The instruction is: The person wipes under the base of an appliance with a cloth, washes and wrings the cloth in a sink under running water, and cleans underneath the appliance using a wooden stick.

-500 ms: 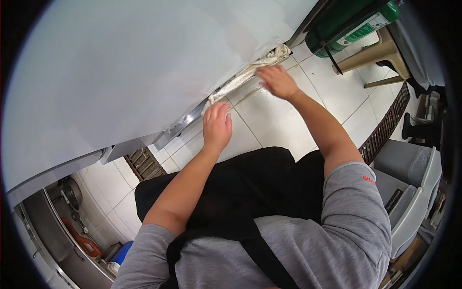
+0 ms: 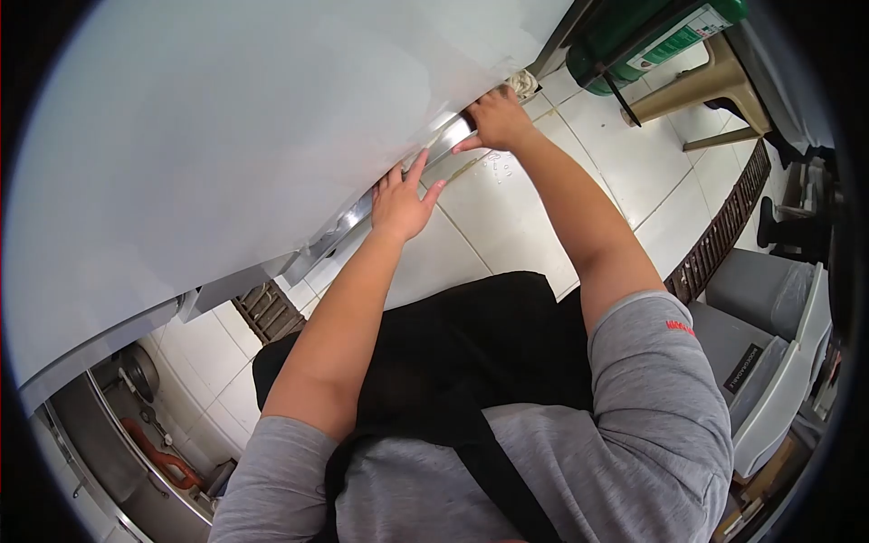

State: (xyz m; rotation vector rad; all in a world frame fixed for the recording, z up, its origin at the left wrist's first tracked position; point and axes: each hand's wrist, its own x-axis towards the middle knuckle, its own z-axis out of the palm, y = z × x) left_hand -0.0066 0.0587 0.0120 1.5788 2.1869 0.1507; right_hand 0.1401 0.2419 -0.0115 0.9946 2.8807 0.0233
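My left hand lies along the metal edge strip of a large white panel, fingers spread and thumb apart. Its fingertips reach in where the strip meets the panel. Farther right, my right hand presses at the same strip, its thumb stretched away from the fingers. The right fingertips are partly hidden at the panel edge. A crumpled off-white cloth shows just beyond my right hand, tucked at the end of the strip; how much of it continues under my hands cannot be seen.
White floor tiles with water drops lie below the hands. A green cylinder and a beige plastic stool stand upper right. Brown drain grates cross the floor. Grey bins are at right, a metal sink lower left.
Both hands have moved forward onto the panel edge, and the left fingers have spread. The long stretch of cloth seen along the strip before is now mostly out of sight.
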